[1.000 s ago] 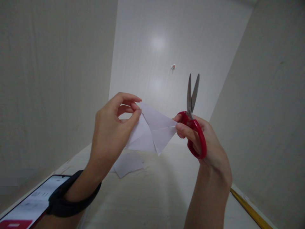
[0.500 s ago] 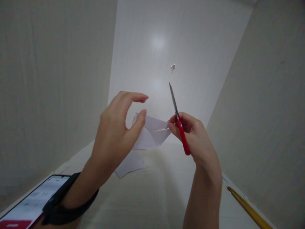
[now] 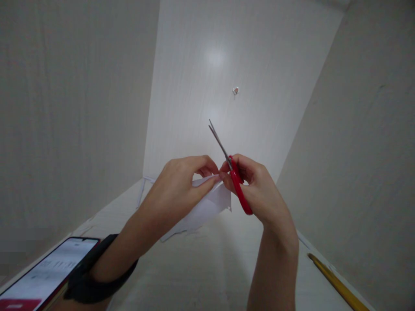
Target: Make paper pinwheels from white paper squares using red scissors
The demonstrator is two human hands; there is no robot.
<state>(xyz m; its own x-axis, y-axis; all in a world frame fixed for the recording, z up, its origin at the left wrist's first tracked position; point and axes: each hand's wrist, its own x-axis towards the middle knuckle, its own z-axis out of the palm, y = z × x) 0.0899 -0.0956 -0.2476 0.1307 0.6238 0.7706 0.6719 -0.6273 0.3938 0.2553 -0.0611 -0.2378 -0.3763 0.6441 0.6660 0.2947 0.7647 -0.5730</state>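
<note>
My left hand (image 3: 181,183) pinches a folded white paper (image 3: 212,203) between thumb and fingers, held above the white tabletop. My right hand (image 3: 256,190) grips red-handled scissors (image 3: 234,177), whose steel blades point up and to the left, almost closed, and free of the paper. Its fingertips meet my left fingers at the paper's upper edge. A black band sits on my left wrist.
A white paper scrap (image 3: 171,233) lies on the table (image 3: 207,268) under my hands. A phone (image 3: 42,276) with a lit screen rests at the lower left. A yellow pencil (image 3: 337,283) lies at the lower right. Pale walls close in on three sides.
My hands have come together and dropped a little. The left hand, open half a second ago, now pinches the paper. The scissors tilted left and their blades closed.
</note>
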